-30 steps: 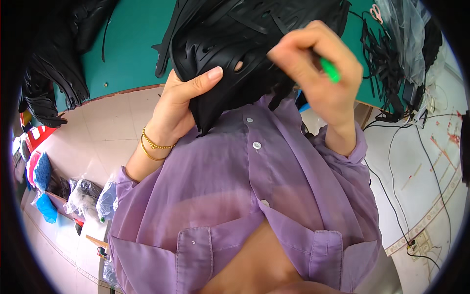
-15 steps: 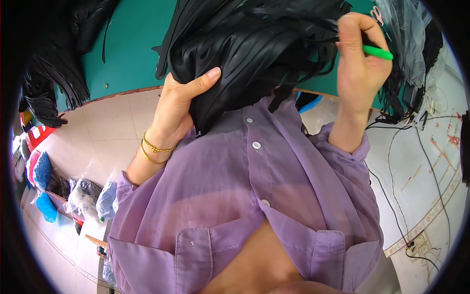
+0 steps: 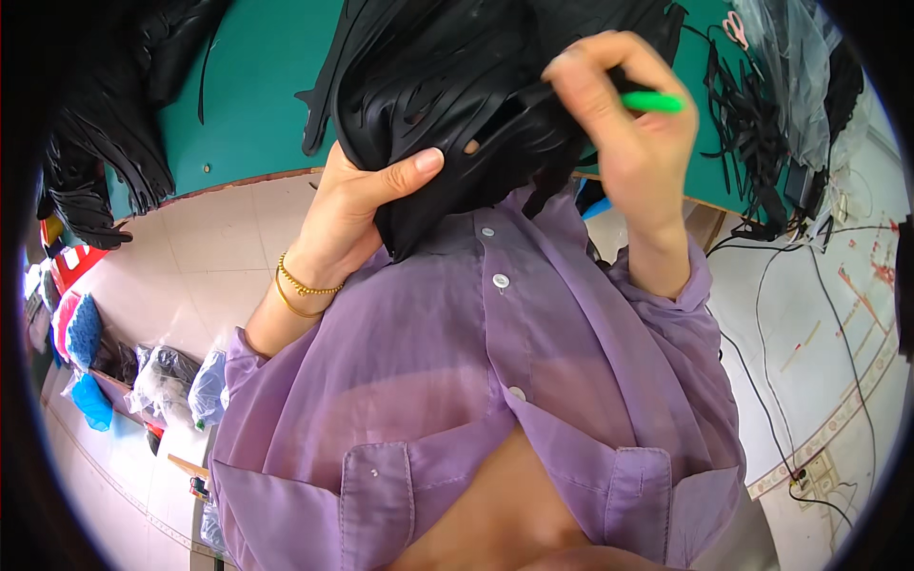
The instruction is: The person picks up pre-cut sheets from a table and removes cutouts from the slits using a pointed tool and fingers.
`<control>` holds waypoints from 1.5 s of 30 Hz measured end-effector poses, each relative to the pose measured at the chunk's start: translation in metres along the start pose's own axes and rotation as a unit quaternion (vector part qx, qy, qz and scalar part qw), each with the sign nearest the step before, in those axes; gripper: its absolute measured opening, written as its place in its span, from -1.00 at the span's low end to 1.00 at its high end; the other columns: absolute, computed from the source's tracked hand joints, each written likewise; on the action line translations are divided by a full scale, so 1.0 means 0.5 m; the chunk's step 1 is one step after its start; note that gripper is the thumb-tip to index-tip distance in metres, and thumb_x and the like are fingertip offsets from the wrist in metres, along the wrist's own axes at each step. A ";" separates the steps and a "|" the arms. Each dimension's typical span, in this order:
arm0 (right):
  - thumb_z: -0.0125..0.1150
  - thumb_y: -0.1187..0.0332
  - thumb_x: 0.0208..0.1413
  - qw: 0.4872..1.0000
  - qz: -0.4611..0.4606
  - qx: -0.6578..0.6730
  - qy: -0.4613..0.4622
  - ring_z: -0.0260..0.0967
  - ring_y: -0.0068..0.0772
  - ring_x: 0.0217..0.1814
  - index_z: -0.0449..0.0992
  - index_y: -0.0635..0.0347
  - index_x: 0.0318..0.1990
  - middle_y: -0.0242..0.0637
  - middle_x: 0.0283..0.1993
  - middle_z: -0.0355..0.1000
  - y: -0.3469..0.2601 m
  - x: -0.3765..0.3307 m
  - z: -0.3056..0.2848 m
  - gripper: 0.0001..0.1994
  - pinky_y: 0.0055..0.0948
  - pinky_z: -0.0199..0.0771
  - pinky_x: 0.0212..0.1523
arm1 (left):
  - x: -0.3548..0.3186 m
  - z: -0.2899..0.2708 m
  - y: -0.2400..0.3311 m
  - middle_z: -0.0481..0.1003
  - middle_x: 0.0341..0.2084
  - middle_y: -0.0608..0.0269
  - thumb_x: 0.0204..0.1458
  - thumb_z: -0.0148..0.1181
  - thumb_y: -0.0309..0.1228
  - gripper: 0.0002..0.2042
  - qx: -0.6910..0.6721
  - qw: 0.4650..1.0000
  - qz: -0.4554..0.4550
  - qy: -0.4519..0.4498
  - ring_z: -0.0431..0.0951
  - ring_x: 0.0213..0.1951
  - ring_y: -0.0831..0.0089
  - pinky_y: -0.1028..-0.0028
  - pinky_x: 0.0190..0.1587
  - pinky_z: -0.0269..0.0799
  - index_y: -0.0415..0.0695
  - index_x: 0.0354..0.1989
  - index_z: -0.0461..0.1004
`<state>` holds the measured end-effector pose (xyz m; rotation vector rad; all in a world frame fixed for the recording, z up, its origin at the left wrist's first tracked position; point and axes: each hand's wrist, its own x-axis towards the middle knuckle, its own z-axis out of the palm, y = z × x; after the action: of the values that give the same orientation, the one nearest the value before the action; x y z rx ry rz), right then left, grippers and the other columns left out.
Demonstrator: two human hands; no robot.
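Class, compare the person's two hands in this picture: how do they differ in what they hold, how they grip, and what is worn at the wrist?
The left hand clutches the black fringed material with its thumb laid flat across it; the right hand pinches a green pen-like tool with curled fingers. The left wrist wears gold bracelets; the right wrist shows only a purple cuff. Both hands touch the same black material.

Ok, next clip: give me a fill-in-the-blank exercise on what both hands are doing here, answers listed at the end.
1. The left hand grips a bundle of slit sheet material whose colour is ____.
2. The right hand holds a slim tool whose colour is ____.
3. The tabletop under the bundle is covered in ____.
4. Gold bangles sit on the ____ wrist.

Missing words: black; green; green; left
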<state>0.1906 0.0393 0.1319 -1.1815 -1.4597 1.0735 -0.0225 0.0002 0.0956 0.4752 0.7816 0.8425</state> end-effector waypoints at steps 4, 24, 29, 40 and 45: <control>-0.04 0.28 0.33 0.954 0.084 0.235 0.163 0.06 -0.80 -0.59 0.39 0.19 -0.32 -0.32 -0.34 0.42 0.028 0.090 -0.132 -0.79 -0.78 0.08 -0.56 | 0.004 -0.018 -0.009 0.50 -0.07 0.09 0.07 0.17 -0.58 -0.63 -0.086 0.996 -0.008 0.012 0.51 -0.02 0.37 0.42 0.09 0.41 -0.28 0.08 0.35; 0.51 0.40 -0.33 0.944 -0.207 -0.187 -0.175 0.10 -0.58 -0.56 0.60 0.19 -0.16 -0.47 -0.54 0.27 -0.027 0.023 0.022 -0.57 -0.55 0.04 -0.57 | -0.012 -0.021 0.016 0.48 -0.05 0.25 -0.08 0.27 -0.55 -0.54 -0.050 0.997 -0.012 -0.050 0.46 -0.01 0.47 0.50 0.10 0.30 -0.23 0.07 0.38; 0.28 0.64 -0.06 0.964 -0.223 -0.144 -0.030 0.26 -0.56 -0.51 0.57 0.31 -0.39 -0.37 -0.50 0.40 -0.006 0.030 0.017 -0.92 -0.61 0.19 -0.51 | -0.012 -0.037 -0.001 0.45 0.02 0.12 0.21 0.03 -0.36 -0.64 -0.212 0.976 -0.036 -0.034 0.47 0.06 0.33 0.33 0.17 0.38 -0.24 0.14 0.30; 0.17 0.66 0.01 0.948 0.012 0.253 0.191 0.36 -0.37 -0.31 0.39 0.28 -0.29 -0.26 -0.28 0.42 0.063 0.296 -0.740 -0.86 -0.35 0.35 -0.19 | -0.007 -0.052 0.007 0.48 -0.01 0.09 0.19 0.05 -0.43 -0.67 -0.207 0.976 -0.067 0.008 0.50 0.02 0.33 0.33 0.13 0.42 -0.30 0.09 0.35; 0.08 0.45 0.18 0.898 -0.009 -0.018 0.440 0.40 -0.34 -0.30 0.48 0.30 -0.15 -0.14 -0.25 0.48 -0.043 0.259 -0.571 -0.85 -0.36 0.41 -0.08 | -0.009 -0.011 0.012 0.52 -0.10 0.21 0.11 0.17 -0.47 -0.71 -0.064 0.997 0.004 0.045 0.51 -0.07 0.47 0.44 0.04 0.42 -0.26 0.01 0.43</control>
<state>0.4553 0.1834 0.2204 -1.4124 -0.7634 0.3739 -0.0315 0.0005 0.0980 0.3290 0.8028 0.9203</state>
